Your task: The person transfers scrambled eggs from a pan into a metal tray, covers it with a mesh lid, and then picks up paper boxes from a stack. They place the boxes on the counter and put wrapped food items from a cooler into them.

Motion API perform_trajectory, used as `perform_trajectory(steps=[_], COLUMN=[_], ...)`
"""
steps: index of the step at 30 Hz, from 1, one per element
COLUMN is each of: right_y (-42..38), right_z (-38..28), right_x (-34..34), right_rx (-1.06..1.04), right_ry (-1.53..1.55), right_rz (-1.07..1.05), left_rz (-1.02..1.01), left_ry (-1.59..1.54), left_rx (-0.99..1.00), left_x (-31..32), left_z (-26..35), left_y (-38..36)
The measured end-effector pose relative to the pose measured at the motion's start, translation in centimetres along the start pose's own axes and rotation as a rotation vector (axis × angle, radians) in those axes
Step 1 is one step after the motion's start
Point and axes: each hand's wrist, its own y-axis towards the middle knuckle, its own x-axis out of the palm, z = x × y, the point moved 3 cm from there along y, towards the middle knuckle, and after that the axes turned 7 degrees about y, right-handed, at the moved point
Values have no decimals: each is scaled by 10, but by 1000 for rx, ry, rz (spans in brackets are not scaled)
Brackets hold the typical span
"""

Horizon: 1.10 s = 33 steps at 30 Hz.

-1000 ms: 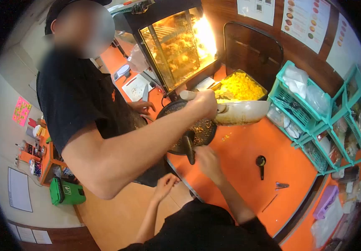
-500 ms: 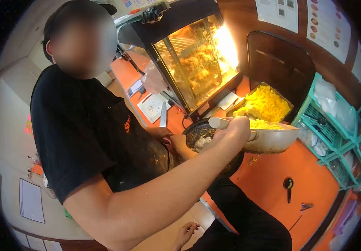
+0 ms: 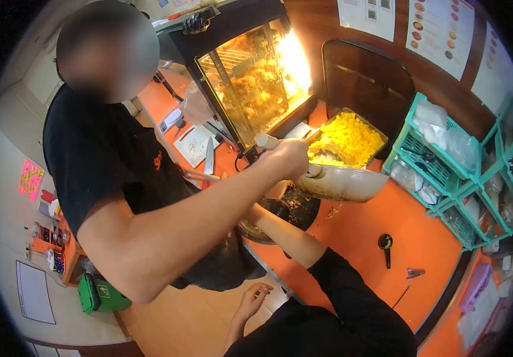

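My left hand (image 3: 252,302) hangs low over the floor beside the table edge, its fingers loosely bent and apart, nothing in them. My right forearm (image 3: 295,241), in a black sleeve, reaches across a dark round pan (image 3: 307,217) with brown bits in it. Beyond the wrist my right hand is mostly hidden behind a co-worker's arm (image 3: 179,229), so its grip does not show. The co-worker's hand (image 3: 289,159) grips the handle of a pale saucepan (image 3: 345,183), tilted beside a tray of chopped yellow food (image 3: 351,140).
A lit glass warming cabinet (image 3: 250,83) with food inside stands at the back. A knife (image 3: 209,156) lies by a white cutting board (image 3: 194,152). Teal baskets (image 3: 441,160) hold bags at right. A black spoon (image 3: 386,250) rests on the orange table (image 3: 351,262).
The view has shifted, so the table appears further left. My right forearm now shows over the pan. The co-worker's saucepan remains beside the yellow food, more of which shows in the tray.
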Motion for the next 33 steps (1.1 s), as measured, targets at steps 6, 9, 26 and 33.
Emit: perform_trajectory(steps=[6, 9, 26, 33], right_y=[-40, -70, -298, -321], right_z=[-59, -64, -77, -100], right_x=[-117, -127, -407, -509], right_rx=[69, 224, 450, 536], right_ry=[-31, 243, 1755, 965], right_rz=[14, 93, -83, -180], left_rz=[-54, -58, 412, 347], left_ry=[62, 53, -27, -235], left_rx=[113, 149, 430, 399], left_x=[6, 3, -82, -66], left_z=[23, 26, 198, 203], left_y=[2, 3, 71, 104])
